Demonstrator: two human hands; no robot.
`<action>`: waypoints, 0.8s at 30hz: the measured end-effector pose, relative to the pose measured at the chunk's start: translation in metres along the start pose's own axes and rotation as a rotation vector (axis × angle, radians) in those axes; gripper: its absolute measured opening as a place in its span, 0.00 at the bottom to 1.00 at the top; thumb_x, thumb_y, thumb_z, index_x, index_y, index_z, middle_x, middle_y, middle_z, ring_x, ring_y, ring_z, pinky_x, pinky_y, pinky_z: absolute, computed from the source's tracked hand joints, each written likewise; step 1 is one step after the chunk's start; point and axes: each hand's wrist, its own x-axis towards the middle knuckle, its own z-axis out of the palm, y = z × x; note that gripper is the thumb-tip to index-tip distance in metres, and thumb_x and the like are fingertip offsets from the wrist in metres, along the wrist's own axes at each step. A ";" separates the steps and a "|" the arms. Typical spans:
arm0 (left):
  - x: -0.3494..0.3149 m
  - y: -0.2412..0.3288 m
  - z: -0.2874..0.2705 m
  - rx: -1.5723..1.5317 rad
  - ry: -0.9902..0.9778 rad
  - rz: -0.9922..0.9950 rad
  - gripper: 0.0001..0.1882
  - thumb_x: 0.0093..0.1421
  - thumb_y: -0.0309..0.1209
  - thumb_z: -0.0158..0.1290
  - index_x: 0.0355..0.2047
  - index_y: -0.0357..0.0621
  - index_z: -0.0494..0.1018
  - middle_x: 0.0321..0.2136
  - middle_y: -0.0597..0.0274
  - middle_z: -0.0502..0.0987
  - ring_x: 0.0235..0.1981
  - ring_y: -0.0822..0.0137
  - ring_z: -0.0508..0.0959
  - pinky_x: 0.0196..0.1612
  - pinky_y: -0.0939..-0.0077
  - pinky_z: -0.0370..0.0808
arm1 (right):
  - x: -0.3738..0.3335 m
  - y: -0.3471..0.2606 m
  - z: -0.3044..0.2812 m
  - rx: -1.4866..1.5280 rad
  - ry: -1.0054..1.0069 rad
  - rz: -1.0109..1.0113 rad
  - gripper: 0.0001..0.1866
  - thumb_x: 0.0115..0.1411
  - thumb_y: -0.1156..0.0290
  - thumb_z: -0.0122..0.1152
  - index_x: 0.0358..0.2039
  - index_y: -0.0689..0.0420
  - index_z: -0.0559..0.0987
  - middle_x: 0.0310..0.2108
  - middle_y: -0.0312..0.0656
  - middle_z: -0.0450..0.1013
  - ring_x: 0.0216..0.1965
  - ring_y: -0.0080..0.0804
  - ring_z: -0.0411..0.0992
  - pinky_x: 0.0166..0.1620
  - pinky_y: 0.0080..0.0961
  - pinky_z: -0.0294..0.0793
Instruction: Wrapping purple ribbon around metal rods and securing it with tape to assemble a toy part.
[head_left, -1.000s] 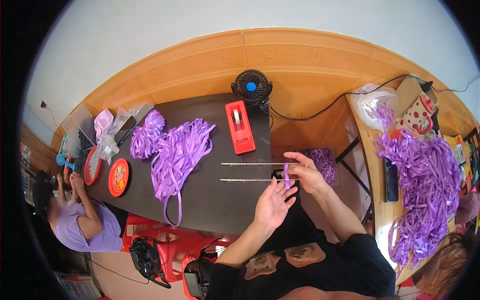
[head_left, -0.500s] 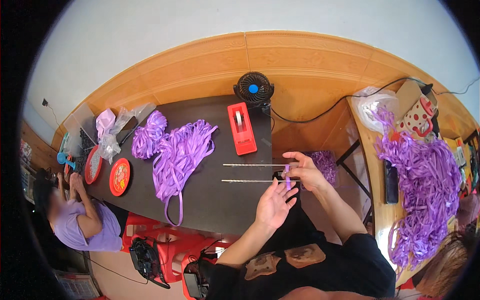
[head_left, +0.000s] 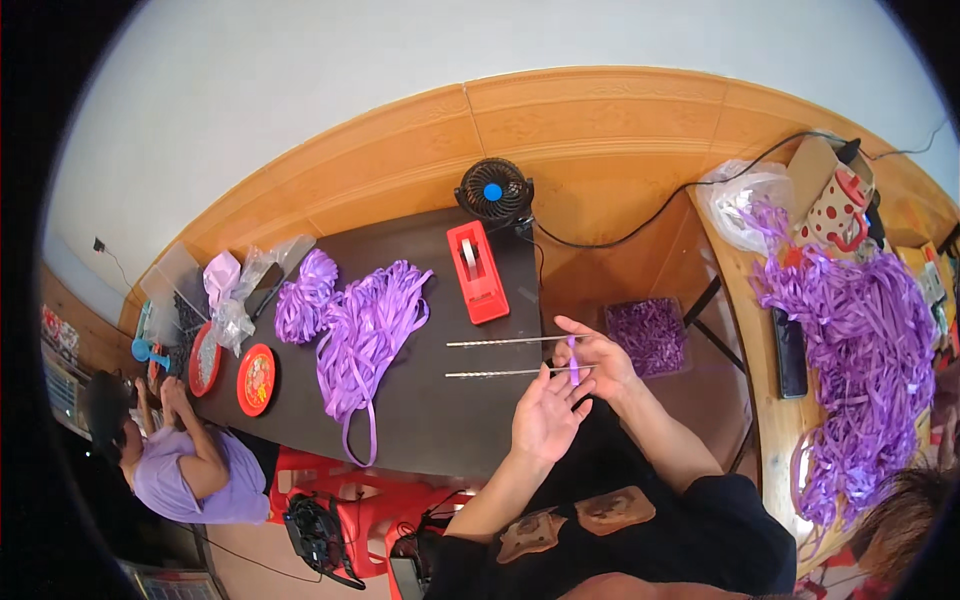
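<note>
Two thin metal rods lie roughly parallel, jutting left over the dark table. Near their right ends, a short piece of purple ribbon spans both rods. My right hand has its fingers closed at this ribbon, with the index finger extended above the upper rod. Below, my left hand is turned palm up, fingers apart, its fingertips close to the ribbon's lower end. Whether they touch it, I cannot tell. On the table to the left lies a loose bundle of purple ribbon.
A red tape dispenser and a black fan stand near the table's right edge. Red plates lie left, near another person. A wooden table at right bears a ribbon heap. A bin of purple pieces sits below.
The whole view has shifted slightly. My left fingers have come closer to my right hand and the ribbon. The ribbon still spans both rods.
</note>
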 end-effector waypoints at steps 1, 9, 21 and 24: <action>0.000 0.001 0.000 -0.007 -0.010 -0.003 0.30 0.61 0.51 0.42 0.49 0.35 0.66 0.47 0.55 0.70 0.50 0.59 0.68 0.48 0.68 0.64 | 0.000 0.001 0.002 0.099 0.018 0.022 0.25 0.56 0.72 0.53 0.56 0.57 0.65 0.30 0.47 0.68 0.32 0.38 0.67 0.35 0.28 0.71; 0.000 0.000 0.001 0.009 -0.001 -0.001 0.30 0.62 0.51 0.41 0.49 0.35 0.66 0.47 0.54 0.70 0.50 0.58 0.67 0.49 0.68 0.64 | 0.006 -0.002 -0.007 -0.010 -0.060 0.021 0.25 0.58 0.70 0.54 0.57 0.58 0.64 0.26 0.45 0.68 0.32 0.35 0.68 0.35 0.27 0.70; 0.000 -0.001 -0.002 -0.008 -0.020 -0.007 0.30 0.62 0.52 0.41 0.49 0.33 0.65 0.47 0.54 0.70 0.50 0.58 0.68 0.48 0.68 0.64 | 0.015 0.024 -0.048 0.069 -0.215 -0.078 0.31 0.54 0.79 0.58 0.58 0.59 0.60 0.37 0.48 0.74 0.38 0.34 0.74 0.41 0.27 0.76; 0.000 -0.001 -0.002 -0.010 -0.015 -0.007 0.31 0.62 0.52 0.41 0.50 0.33 0.65 0.47 0.54 0.70 0.49 0.58 0.68 0.48 0.68 0.65 | 0.012 0.019 -0.040 -0.181 -0.030 -0.054 0.25 0.54 0.81 0.53 0.54 0.63 0.65 0.35 0.48 0.75 0.37 0.33 0.75 0.40 0.26 0.75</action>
